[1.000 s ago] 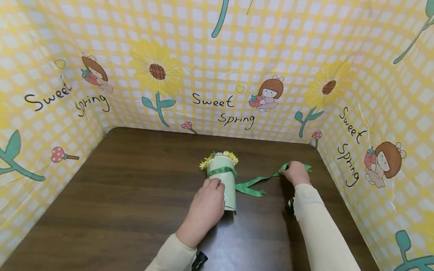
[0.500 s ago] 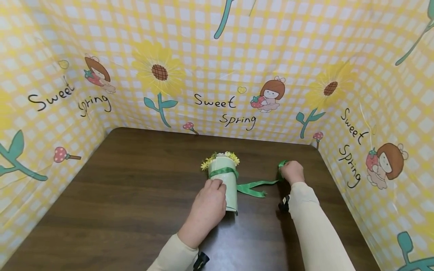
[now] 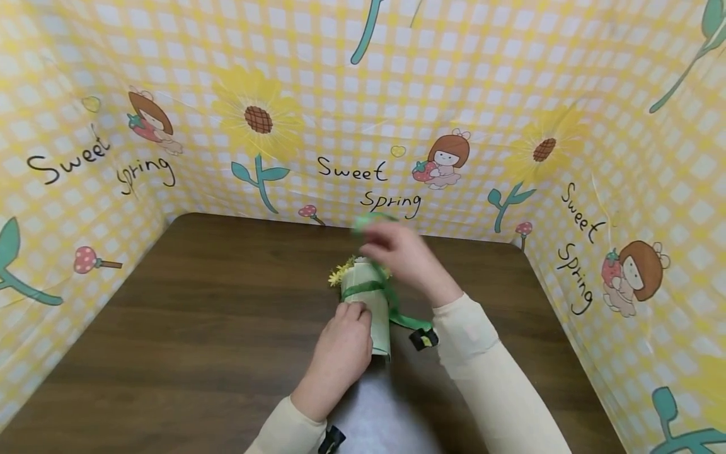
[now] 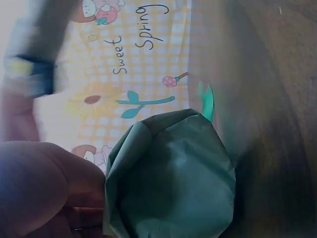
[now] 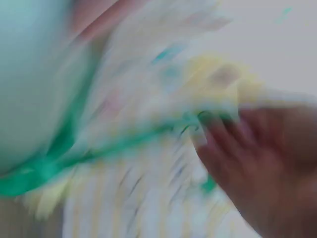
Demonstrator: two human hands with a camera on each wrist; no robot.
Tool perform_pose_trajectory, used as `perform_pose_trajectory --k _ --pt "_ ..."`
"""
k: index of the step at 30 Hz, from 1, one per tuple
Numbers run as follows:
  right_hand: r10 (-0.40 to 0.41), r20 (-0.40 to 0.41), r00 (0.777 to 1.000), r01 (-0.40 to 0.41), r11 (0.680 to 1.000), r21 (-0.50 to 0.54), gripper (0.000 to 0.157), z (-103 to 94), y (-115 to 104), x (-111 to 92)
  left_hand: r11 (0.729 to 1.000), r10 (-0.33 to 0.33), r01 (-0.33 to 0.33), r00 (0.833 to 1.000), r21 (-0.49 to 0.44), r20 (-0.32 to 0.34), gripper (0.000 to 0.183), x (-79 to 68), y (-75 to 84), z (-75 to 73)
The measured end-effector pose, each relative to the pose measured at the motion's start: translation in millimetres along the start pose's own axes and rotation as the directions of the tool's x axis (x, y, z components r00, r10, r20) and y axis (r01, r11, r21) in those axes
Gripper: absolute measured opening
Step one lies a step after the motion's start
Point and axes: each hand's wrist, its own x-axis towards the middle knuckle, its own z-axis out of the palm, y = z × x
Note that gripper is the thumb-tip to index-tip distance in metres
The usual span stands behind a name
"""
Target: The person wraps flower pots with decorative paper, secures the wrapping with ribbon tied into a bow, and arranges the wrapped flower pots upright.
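A bouquet [image 3: 379, 328] rolled in pale green paper lies on the table, its small yellow flowers [image 3: 339, 275] at the far end. My left hand [image 3: 343, 343] grips the near part of the roll; the left wrist view looks into the roll's folded paper end [image 4: 173, 173]. Around the paper runs a green ribbon [image 3: 363, 288]. One length of it is pinched in the fingers of my right hand [image 3: 405, 255], which is raised over the flower end and blurred by motion. In the right wrist view the ribbon [image 5: 133, 141] stretches from the bouquet to those fingers.
The dark wooden table [image 3: 198, 353] is enclosed by a yellow checked cloth [image 3: 317, 75] at the back and sides. Another ribbon tail [image 3: 407, 320] lies right of the roll. A black strap device [image 3: 424, 339] sits at the right wrist.
My right hand has swept left and up from the table's right side to above the bouquet's flower end, carrying the ribbon length. The left hand and bouquet stay in place.
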Motion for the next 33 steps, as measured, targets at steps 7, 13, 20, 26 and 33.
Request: perform_pose_trajectory --k 7,13,20,26,33 --pt "-0.296 0.281 0.913 0.255 0.951 0.174 0.05 -5.1 -67.3 -32.7 0.991 0.063 -0.048 0.991 0.124 -0.121 0.015 -4.5 3.2 3.3" --pt "-0.151 0.094 0.984 0.151 0.988 0.004 0.026 -7.7 -38.7 -58.0 0.998 0.006 -0.004 1.0 0.063 -0.028 0.02 -0.8 2.6 -2.9" --pt "0.106 0.016 0.994 -0.105 0.994 -0.038 0.01 10.0 17.8 -73.9 0.999 -0.021 0.017 0.991 0.032 0.13 0.006 14.5 -2.1 -8.5" --pt "0.265 0.078 0.961 -0.256 0.961 -0.109 0.005 37.9 55.0 -68.2 0.998 -0.056 0.063 0.977 -0.026 0.208 0.014 31.0 -12.3 -7.7" --pt "0.369 0.094 0.925 -0.341 0.913 -0.224 0.011 55.9 71.8 -66.6 0.982 -0.081 0.125 0.956 -0.142 0.281 0.02 36.7 -20.5 -10.3"
